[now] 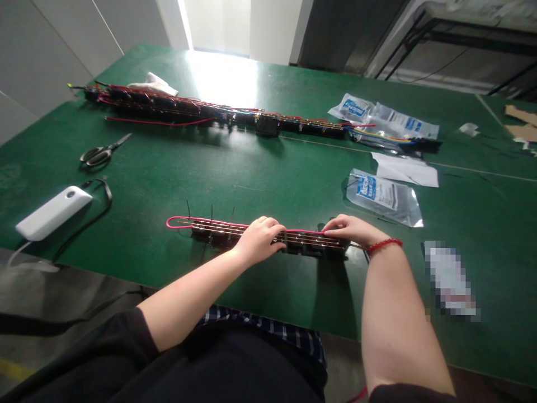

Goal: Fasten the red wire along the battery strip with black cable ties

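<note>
In front of me lies a long black strip-like assembly with several thin copper-coloured rods along its top. A red wire runs along its far side and loops back past the left end. Several thin black ties stick up near that end. My left hand is closed over the middle of the assembly, thumb on the near side and fingers across the top. At the right end, my right hand has its fingertips pinched at the red wire, against the assembly's top. Its palm side is hidden.
Across the back of the green table lies a longer wired assembly. Scissors and a white power-bank-like box with a cable lie left. Plastic bags, white paper and a blurred-out object lie right.
</note>
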Motion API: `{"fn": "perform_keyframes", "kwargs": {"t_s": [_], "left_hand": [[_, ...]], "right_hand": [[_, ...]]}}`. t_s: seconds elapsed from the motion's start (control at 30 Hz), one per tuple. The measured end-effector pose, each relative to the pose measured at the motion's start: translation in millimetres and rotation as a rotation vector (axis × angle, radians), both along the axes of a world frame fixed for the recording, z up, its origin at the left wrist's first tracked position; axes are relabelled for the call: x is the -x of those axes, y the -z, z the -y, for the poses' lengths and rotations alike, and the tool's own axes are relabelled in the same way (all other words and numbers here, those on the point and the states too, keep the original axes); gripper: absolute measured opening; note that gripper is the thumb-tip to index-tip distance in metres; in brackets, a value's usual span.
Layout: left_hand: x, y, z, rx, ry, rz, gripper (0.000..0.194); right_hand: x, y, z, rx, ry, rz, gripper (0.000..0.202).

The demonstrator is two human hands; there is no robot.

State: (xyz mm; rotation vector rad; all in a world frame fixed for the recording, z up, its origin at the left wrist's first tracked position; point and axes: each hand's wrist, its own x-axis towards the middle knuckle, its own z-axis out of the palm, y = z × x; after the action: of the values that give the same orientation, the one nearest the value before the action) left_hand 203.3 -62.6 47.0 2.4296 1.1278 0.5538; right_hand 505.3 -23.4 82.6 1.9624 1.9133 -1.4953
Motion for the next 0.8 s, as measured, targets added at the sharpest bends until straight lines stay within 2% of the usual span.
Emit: {"fn": "perform_keyframes", "kwargs": {"t_s": [0.17, 0.43, 0.8], "left_hand": [[0, 0.9, 1, -0.010, -0.002, 0.000, 0.034], [0, 1.3, 1, -0.018, -0.003, -0.004, 0.033], [0, 1.9, 1, -0.033, -0.003, -0.007, 0.033]], "right_hand": [[2, -5.4, -5, -0.003, -0.096, 0.083, 0.034], [1, -16.8, 0, -0.169, -0.179, 0.251, 0.038], [13, -31.6, 11, -0.177, -0.183, 0.318, 0.031]]}}
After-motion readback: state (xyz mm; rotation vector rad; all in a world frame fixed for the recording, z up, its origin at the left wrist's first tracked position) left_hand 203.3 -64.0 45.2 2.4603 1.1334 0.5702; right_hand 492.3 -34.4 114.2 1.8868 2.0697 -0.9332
